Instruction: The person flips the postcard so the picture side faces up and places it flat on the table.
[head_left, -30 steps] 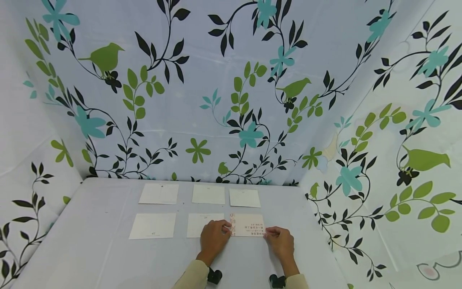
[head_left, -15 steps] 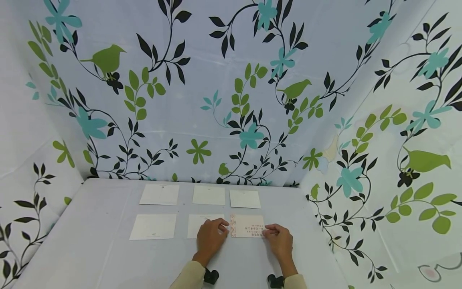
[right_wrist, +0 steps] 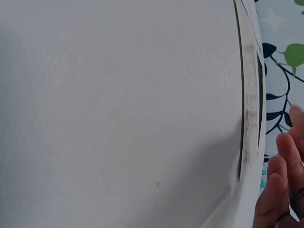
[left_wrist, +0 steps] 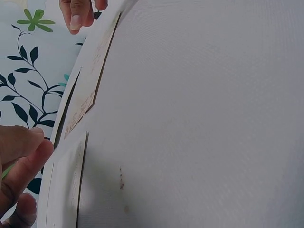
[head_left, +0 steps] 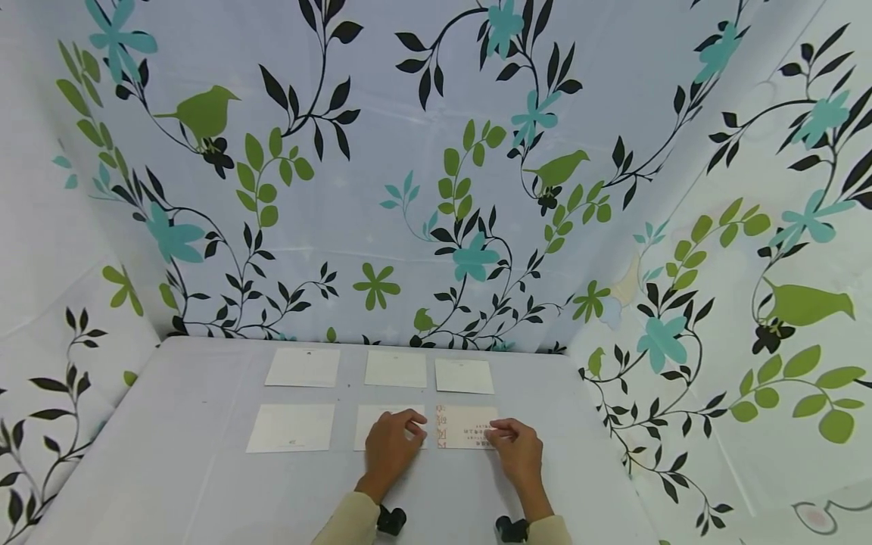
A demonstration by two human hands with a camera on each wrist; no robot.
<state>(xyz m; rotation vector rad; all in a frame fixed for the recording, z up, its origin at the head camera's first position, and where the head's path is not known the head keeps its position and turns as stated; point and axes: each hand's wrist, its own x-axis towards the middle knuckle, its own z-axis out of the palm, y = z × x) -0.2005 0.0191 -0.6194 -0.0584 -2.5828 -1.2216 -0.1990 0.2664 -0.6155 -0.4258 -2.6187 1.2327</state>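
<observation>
A card with red and dark print (head_left: 458,428) lies flat on the white table, at the right end of the nearer row. Over its right part hovers my right hand (head_left: 519,454), fingers loosely bent; in the right wrist view that hand (right_wrist: 285,185) stays apart from the card (right_wrist: 249,114). My left hand (head_left: 391,454) hangs above a pale card (head_left: 364,425) just left of the printed one and hides much of it. The left wrist view has loosely bent left fingers (left_wrist: 28,161) with nothing between them, and the printed card (left_wrist: 92,80) beyond.
Another pale card (head_left: 291,428) lies at the left of the nearer row. Behind it is a row of three cards: left (head_left: 303,367), middle (head_left: 396,369) and right (head_left: 465,375). Leaf-patterned cloth (head_left: 381,189) stands behind the table (head_left: 204,484) and along its sides.
My left hand has drawn away leftward from the printed card's left edge. My right hand has shifted slightly left, from that card's right edge to over its right part. The cards stay in place.
</observation>
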